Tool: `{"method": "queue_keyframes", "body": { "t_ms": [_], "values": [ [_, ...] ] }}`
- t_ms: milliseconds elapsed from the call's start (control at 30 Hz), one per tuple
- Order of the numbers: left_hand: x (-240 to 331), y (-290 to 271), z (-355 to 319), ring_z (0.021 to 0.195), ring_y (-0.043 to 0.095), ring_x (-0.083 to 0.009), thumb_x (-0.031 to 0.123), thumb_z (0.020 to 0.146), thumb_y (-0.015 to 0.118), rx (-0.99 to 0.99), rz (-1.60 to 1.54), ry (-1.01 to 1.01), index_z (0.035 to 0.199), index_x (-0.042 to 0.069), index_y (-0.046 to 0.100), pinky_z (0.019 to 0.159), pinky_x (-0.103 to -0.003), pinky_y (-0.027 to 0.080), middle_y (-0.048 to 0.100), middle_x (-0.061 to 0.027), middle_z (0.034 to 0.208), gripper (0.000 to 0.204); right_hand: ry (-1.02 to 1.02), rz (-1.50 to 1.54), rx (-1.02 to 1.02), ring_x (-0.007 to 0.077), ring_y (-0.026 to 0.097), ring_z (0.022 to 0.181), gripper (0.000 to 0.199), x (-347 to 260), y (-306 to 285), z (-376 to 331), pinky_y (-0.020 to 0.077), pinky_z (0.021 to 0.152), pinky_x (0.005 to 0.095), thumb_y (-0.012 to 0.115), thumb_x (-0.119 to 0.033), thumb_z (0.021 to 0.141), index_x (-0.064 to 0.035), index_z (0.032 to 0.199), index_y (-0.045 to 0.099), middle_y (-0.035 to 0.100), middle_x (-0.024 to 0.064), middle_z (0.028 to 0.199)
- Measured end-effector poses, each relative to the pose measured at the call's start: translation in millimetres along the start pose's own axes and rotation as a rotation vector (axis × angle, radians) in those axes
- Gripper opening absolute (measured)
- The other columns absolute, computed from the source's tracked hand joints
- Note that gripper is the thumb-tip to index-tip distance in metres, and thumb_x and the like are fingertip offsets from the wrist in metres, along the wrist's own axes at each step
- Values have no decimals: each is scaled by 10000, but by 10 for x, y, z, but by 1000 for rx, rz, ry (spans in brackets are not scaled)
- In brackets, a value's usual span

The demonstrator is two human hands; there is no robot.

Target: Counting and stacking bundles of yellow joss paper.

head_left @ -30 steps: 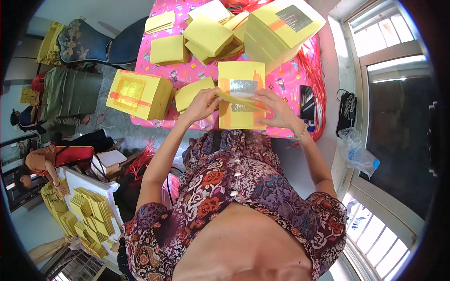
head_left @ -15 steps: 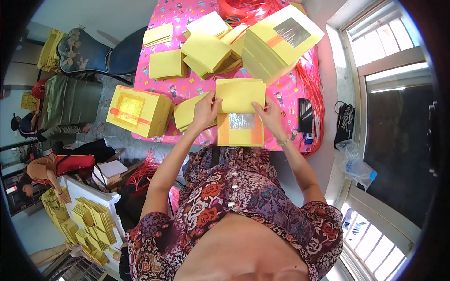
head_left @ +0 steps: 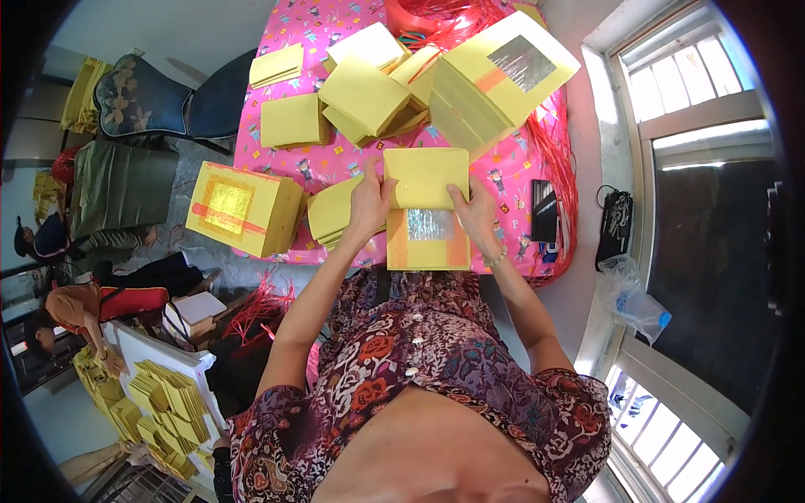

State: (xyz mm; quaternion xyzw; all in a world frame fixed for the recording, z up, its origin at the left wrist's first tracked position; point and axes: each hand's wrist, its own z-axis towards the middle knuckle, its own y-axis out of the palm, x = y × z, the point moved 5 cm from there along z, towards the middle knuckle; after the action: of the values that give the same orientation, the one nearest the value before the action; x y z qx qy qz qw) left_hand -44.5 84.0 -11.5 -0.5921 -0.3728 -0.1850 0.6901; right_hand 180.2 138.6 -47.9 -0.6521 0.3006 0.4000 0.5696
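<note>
Close to the table's front edge, both my hands hold a stack of yellow paper [head_left: 426,178] by its two sides. Its upper face is plain yellow. Below that, towards me, lies a yellow sheet with a silver foil square [head_left: 430,224] and orange bands at the sides. My left hand [head_left: 370,203] grips the left edge with its thumb on top. On the right edge, my right hand [head_left: 475,216] does the same, thumb on the plain face. The fingers beneath are partly hidden. Just left of my left hand sits another folded yellow paper stack [head_left: 334,210].
A thick yellow paper block [head_left: 243,208] with gold foil stands at the table's left edge. Several yellow stacks [head_left: 365,94] and a large foil-faced block [head_left: 495,75] lie farther back. Red plastic strips [head_left: 553,159] and a dark phone-like object [head_left: 544,210] are at right. People work at left.
The plain stack's top edge looks more even than before. My hands keep their hold at the sides. The whole view has shifted slightly.
</note>
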Motion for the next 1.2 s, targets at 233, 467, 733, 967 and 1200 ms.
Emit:
{"method": "queue_keyframes", "body": {
  "t_ms": [233, 467, 733, 967, 1200],
  "values": [
    [-24, 12, 37, 687, 645, -407, 181, 912, 631, -5, 103, -15, 1308, 61, 362, 600, -505, 474, 654, -184, 754, 493, -7, -2, 42, 357, 643, 729, 303, -69, -12, -26, 483, 649, 444, 693, -270, 852, -2, 971, 617, 643, 190, 807],
    [-44, -5, 86, 684, 646, -330, 195, 898, 661, -40, 122, -90, 1252, 60, 409, 615, -450, 476, 641, -135, 770, 455, -12, -85, 69, 366, 637, 708, 298, -98, -21, -36, 482, 634, 450, 689, -269, 855, 6, 928, 602, 634, 198, 779],
    [-46, 8, 147, 718, 661, -377, 206, 888, 666, -76, 136, -107, 1238, 78, 414, 656, -495, 479, 666, -152, 740, 450, -26, -34, 80, 374, 653, 742, 299, -117, -27, -32, 498, 652, 450, 683, -258, 851, -4, 998, 629, 661, 207, 814],
    [-74, 27, 197, 742, 664, -354, 191, 883, 672, -111, 161, -135, 1199, 70, 423, 672, -470, 485, 677, -139, 794, 421, -1, -55, 46, 375, 661, 747, 309, -125, -33, 10, 502, 658, 457, 687, -257, 844, -8, 1023, 645, 672, 215, 827],
    [-8, 33, 219, 754, 658, -362, 169, 863, 673, -99, 215, -122, 1072, 81, 517, 676, -483, 490, 668, -158, 795, 275, 32, -69, 8, 376, 666, 752, 321, -78, -18, 57, 507, 661, 456, 687, -263, 844, 0, 1023, 647, 676, 220, 836]
  ]
}}
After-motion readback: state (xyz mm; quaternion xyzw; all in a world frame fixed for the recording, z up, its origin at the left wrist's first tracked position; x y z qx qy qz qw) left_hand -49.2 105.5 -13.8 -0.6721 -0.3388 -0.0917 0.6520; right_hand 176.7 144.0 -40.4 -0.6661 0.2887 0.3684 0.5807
